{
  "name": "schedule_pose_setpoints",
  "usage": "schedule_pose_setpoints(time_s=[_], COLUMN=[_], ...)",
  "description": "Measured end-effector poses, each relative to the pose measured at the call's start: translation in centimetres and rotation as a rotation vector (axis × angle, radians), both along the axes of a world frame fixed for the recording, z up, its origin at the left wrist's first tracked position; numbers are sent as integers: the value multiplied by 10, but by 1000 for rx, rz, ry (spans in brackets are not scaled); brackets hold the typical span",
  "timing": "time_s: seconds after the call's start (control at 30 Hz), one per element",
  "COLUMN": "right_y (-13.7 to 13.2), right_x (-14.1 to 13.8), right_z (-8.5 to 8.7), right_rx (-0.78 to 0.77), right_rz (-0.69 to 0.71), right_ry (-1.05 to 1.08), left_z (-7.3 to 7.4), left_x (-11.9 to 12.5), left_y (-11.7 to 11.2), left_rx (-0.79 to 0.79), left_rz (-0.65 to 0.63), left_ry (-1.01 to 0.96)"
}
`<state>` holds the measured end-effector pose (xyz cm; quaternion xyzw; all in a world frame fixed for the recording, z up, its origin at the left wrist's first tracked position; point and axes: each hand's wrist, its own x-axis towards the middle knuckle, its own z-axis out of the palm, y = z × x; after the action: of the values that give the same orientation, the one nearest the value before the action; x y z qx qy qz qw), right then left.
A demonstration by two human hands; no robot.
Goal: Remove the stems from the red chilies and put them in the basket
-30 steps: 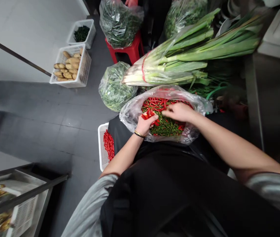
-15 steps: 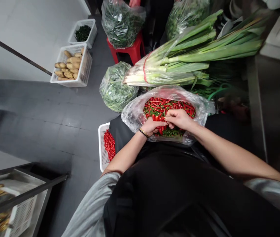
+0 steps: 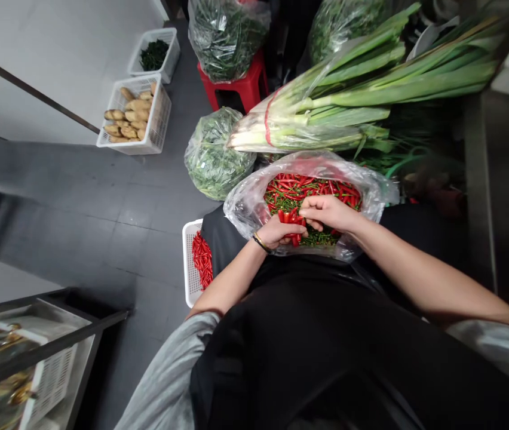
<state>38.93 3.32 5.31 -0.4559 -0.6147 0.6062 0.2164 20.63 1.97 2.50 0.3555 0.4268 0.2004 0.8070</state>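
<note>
My left hand (image 3: 276, 232) is closed around a small bunch of red chillies (image 3: 294, 220), held over an open clear plastic bag (image 3: 246, 200) in my lap. Close beside the bunch, my right hand (image 3: 324, 212) has thumb and fingertips pinched together; what lies between them is too small to make out. Inside the bag is a heap of loose red chillies (image 3: 299, 184) with green stems. More green stems (image 3: 319, 238) show below my hands. By my left leg, a white basket (image 3: 188, 263) contains red chillies without visible green stems.
Long leeks (image 3: 339, 107) tied with a red band lie just beyond the bag. A bag of leafy greens (image 3: 218, 154) sits left of them. Behind stands a red stool (image 3: 236, 89) bearing another bag. Left are a crate of pale roots (image 3: 162, 119) and a metal rack (image 3: 84, 340).
The camera view has shifted slightly, moving the surroundings a little to the right. My right fingertips have moved a little on the bunch; my left hand still holds the chillies.
</note>
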Motion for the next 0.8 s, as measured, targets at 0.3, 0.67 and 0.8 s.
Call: schedule_pose_setpoints(time_s=[0.3,0.67,0.8], right_y=[-4,18,61], right_x=[-24,-15,-31], right_z=[-9,-2,-16], right_rx=[647,-7,451], right_rz=[-184,85,95], right_ry=[-469,-268,-808], left_z=[10,12,8], left_x=[12,-4,-2], left_y=[-13,-16,-12], left_rx=[-11,412,145], left_rz=[255,229,280], left_ry=[-111,139,62])
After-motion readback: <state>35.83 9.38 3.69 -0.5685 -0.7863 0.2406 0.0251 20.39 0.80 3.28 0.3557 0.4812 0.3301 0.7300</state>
